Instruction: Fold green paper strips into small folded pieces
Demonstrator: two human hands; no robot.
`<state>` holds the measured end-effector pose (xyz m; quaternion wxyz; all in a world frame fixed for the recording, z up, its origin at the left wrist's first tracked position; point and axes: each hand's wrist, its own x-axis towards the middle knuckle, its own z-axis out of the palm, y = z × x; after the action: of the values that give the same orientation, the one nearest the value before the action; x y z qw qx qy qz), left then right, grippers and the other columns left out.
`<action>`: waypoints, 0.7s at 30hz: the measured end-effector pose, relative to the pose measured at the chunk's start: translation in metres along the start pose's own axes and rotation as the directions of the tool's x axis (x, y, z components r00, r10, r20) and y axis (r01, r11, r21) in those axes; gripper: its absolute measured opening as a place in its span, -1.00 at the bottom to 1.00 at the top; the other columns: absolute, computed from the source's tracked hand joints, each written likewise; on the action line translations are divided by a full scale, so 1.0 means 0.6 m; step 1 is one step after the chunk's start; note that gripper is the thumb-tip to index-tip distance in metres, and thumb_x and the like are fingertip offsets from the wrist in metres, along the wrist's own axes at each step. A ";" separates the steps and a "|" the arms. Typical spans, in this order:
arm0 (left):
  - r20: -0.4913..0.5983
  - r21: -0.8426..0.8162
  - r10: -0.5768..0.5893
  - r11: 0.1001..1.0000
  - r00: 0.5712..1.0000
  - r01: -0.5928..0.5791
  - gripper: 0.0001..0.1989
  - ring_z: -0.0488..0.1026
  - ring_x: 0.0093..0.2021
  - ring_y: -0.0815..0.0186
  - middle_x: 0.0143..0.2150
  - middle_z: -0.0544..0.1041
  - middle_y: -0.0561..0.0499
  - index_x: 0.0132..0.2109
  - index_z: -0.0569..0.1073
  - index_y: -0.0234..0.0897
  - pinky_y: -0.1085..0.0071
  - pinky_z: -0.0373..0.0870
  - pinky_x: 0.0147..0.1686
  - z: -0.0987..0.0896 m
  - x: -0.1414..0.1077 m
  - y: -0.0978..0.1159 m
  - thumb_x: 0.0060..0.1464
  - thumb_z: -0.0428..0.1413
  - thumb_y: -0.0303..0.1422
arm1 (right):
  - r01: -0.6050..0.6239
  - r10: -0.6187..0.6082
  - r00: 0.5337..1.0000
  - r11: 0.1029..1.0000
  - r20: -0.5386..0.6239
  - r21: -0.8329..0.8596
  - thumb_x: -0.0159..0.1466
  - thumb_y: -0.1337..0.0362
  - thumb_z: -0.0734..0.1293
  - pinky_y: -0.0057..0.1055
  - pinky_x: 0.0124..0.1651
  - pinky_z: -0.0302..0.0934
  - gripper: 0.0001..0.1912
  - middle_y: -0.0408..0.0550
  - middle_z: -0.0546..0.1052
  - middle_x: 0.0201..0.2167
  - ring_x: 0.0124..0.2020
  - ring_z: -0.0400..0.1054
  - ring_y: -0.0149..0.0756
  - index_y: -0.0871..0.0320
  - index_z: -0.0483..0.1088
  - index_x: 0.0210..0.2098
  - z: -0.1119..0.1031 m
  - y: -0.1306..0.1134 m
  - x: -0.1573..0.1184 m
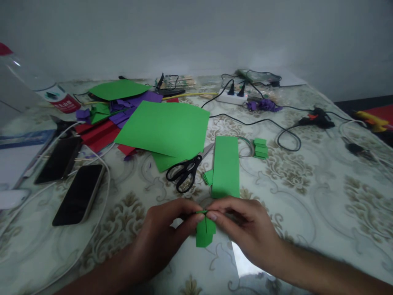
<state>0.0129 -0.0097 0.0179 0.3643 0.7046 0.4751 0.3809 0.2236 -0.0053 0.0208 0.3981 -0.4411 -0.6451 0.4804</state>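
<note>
A small folded green paper piece [204, 235] with a slit down its middle is pinched at its top edge by both hands. My left hand [172, 229] holds its left side between thumb and forefinger. On its right side, my right hand [245, 221] pinches the paper the same way. Just beyond the hands lies a long green paper strip [226, 166], with a small folded green piece [208, 177] at its left edge. Black-handled scissors [187, 170] lie left of the strip, partly open. Another folded green piece [260, 148] sits to the right.
Large green sheets [166, 129] overlap purple and red paper [102, 137] at the back left. Two phones [79, 196] and white cables lie left, near a bottle [58, 96]. A power strip [232, 96], black cords and a glue gun [317, 118] are at the back right.
</note>
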 end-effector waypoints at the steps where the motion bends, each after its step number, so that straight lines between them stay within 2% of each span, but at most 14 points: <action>1: 0.001 -0.006 -0.002 1.000 1.000 0.002 -0.86 0.65 -0.41 0.41 -0.36 0.71 0.15 -0.22 0.64 -0.17 0.64 0.55 -0.35 0.000 0.000 0.000 0.15 0.29 -0.54 | -0.003 0.003 1.000 1.000 -0.001 0.003 0.37 0.28 0.45 -0.54 -0.36 0.39 -0.91 -0.15 0.65 -0.47 -0.44 0.53 -0.38 0.13 0.62 -0.27 0.000 0.000 0.000; 8: -0.008 -0.037 -0.008 0.999 1.000 0.008 -0.85 0.64 -0.43 0.44 -0.38 0.71 0.16 -0.25 0.65 -0.19 0.68 0.52 -0.37 0.001 0.003 0.003 0.13 0.30 -0.56 | -0.059 0.060 0.998 0.993 -0.006 0.105 0.32 0.32 0.47 -0.57 -0.33 0.41 -0.96 -0.12 0.67 -0.42 -0.40 0.55 -0.39 0.14 0.61 -0.27 0.007 0.004 0.001; 14: 0.007 -0.047 -0.004 0.999 1.000 0.005 -0.84 0.63 -0.42 0.46 -0.38 0.71 0.17 -0.24 0.65 -0.18 0.69 0.53 -0.35 -0.001 0.004 0.003 0.14 0.29 -0.56 | -0.143 0.136 0.990 0.961 0.048 0.238 0.33 0.27 0.47 -0.57 -0.31 0.42 -0.92 -0.10 0.68 -0.40 -0.38 0.55 -0.40 0.15 0.60 -0.23 0.007 0.008 0.000; 21: 0.056 -0.052 -0.035 0.998 0.998 0.038 -0.90 0.64 -0.43 0.40 -0.39 0.70 0.13 -0.25 0.64 -0.18 0.62 0.55 -0.38 0.000 0.002 0.003 0.19 0.27 -0.49 | -0.148 0.139 0.989 0.968 0.057 0.201 0.35 0.24 0.46 -0.51 -0.34 0.41 -0.88 -0.09 0.67 -0.43 -0.42 0.53 -0.36 0.16 0.62 -0.27 0.005 0.011 0.004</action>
<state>0.0139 -0.0088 0.0200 0.4027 0.6960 0.4675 0.3672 0.2213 -0.0030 0.0137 0.3916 -0.4329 -0.5668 0.5813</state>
